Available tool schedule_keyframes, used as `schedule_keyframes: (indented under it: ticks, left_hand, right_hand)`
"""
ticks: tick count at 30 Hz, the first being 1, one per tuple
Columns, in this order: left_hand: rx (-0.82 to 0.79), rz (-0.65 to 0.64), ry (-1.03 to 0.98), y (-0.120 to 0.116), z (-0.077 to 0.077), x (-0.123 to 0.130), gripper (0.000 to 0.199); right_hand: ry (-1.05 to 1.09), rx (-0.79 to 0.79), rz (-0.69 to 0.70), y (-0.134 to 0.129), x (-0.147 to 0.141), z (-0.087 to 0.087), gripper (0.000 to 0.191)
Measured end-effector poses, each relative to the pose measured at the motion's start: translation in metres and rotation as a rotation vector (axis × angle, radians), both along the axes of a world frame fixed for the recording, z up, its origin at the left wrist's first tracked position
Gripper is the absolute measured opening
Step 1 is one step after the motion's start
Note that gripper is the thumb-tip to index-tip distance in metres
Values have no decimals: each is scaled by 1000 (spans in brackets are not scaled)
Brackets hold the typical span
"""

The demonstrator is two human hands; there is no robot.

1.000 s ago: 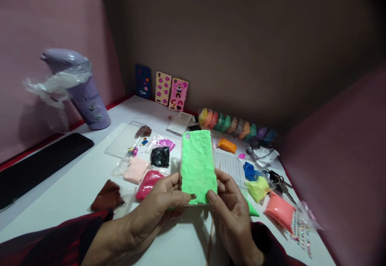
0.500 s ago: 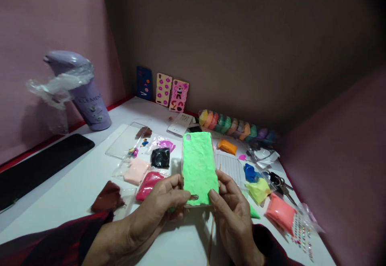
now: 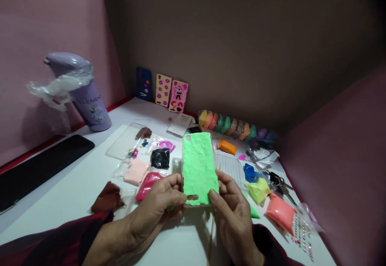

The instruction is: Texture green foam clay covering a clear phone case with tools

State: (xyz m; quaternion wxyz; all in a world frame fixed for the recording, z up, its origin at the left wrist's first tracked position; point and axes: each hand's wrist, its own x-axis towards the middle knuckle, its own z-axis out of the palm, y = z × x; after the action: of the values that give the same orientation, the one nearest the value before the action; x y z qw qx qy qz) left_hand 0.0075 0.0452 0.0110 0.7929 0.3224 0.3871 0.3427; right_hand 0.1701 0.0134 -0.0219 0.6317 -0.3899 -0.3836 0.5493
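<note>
A clear phone case (image 3: pixel 199 165) covered in bright green clay is held up over the white table. It has a small camera cutout at the top left and a slot near the bottom edge. My left hand (image 3: pixel 164 201) grips its lower left edge, thumb beside the slot. My right hand (image 3: pixel 232 207) pinches the lower right edge, thumb on the green clay. Beneath the case a thin wooden stick (image 3: pixel 212 236) lies on the table. Close to my left hand are packets of crimson clay (image 3: pixel 147 185) and black clay (image 3: pixel 160 158).
Three decorated cases, one being dark blue (image 3: pixel 144 83), lean against the back wall. A purple tumbler (image 3: pixel 93 105) stands at left behind a black slab (image 3: pixel 45 165). A row of clay tubs (image 3: pixel 226 124) lies at back right. Yellow clay (image 3: pixel 258 189), coral clay (image 3: pixel 280 213) and keys (image 3: pixel 282 183) lie right.
My left thumb has slid slightly left, uncovering more of the slot near the case's bottom edge. Both hands still hold the case in nearly the same place.
</note>
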Motion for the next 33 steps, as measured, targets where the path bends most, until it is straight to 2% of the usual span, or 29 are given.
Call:
schedule_keyframes:
  ticks: [15,20,22,25,27,30,33]
  left_hand:
    - [87,60,-38,-3,1,3,17]
    - [43,106,-70,-4,6,3,17]
    - [30,145,-74,-4,7,3,17]
    - [39,224,-57,-2,7,2,17]
    - [42,267,-38,-1,5,0,17]
    - [48,307,-6,2,5,-1,24]
    - [42,346,64,3,8,-2,28]
  right_hand:
    - [31,10,13,-2,-1,1,40]
    - [-36,40,49,-1,-2,-1,42]
    - [-118,57,-23,-1,-1,-2,42]
    - [-240,41,-259,1,1,-2,36]
    - [-268,-12,-362,2,1,-1,32]
    - [-265,-44,-389,2,-1,1,28]
    - [-281,8,-394,5,-1,5,22]
